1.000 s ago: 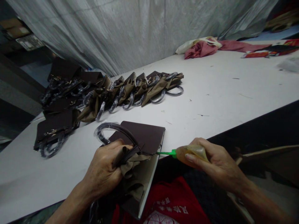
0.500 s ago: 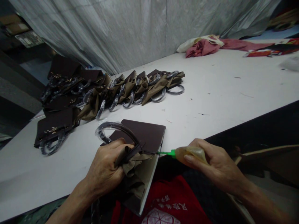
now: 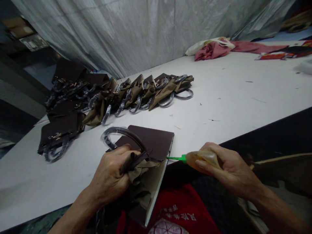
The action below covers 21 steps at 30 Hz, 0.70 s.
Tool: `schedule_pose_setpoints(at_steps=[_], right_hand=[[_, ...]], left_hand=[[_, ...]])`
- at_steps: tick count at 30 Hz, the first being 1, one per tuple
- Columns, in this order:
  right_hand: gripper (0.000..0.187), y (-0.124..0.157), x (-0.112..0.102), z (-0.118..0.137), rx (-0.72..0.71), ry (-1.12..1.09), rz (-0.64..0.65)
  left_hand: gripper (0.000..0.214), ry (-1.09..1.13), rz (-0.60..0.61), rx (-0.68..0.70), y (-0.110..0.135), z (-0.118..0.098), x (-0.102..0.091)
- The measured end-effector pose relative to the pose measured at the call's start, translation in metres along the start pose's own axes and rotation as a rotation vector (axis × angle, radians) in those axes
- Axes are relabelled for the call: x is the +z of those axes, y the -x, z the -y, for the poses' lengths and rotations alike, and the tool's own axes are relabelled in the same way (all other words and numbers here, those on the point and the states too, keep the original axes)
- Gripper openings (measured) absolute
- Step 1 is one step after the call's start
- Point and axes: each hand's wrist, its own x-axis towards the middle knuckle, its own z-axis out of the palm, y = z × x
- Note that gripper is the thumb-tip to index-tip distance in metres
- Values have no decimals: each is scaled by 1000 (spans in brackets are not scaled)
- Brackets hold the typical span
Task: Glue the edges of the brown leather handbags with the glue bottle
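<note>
My left hand (image 3: pixel 114 175) is closed on a dark brown handbag (image 3: pixel 152 141), gripping it near the base of a plastic-wrapped handle (image 3: pixel 131 136). Crumpled olive lining (image 3: pixel 141 182) spills from the bag beside my fingers, and a pale edge runs down its right side. In my right hand (image 3: pixel 221 165) is a soft squeeze bottle (image 3: pixel 202 159) of amber liquid, its thin green nozzle (image 3: pixel 177 158) pointing left. The nozzle's tip is at the bag's right edge, near the corner of the pale strip. Part of the bag is hidden behind my left hand.
Several similar handbags (image 3: pixel 136 91) lie in a row on the white table (image 3: pixel 234 100), with more piled at the left (image 3: pixel 65 97). Pink cloth (image 3: pixel 212 50) lies at the back, before a grey curtain (image 3: pixel 146 32). Thread scraps dot the tabletop. A cardboard box (image 3: pixel 287 159) stands at the lower right.
The bottle in my right hand has shifted slightly right, its nozzle tip moving a little up along the bag's edge. My left hand keeps its hold; the whole view has shifted slightly.
</note>
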Motion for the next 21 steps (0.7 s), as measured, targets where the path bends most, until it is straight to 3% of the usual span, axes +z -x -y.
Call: schedule_pose_setpoints(at_steps=[3,9,14,18,21], right_hand=[[28,-1,-1,-1,-22,-3,9],[21,3,0,0,-97,59,-170],[22,4,-2,1,-82,26,-74],[22,3,-4,1,-63,54,-157],[22,3,-3,0,-57,23,-107]], left_hand=[[18,1,10,-1,0,0,-1],[20,-5,7,-13,-1,-1,-1],[19,-7,4,-2,-2,-2,-1],[19,2,4,1,-3,-1,-1],[19,4,7,2,-3,-2,-1]])
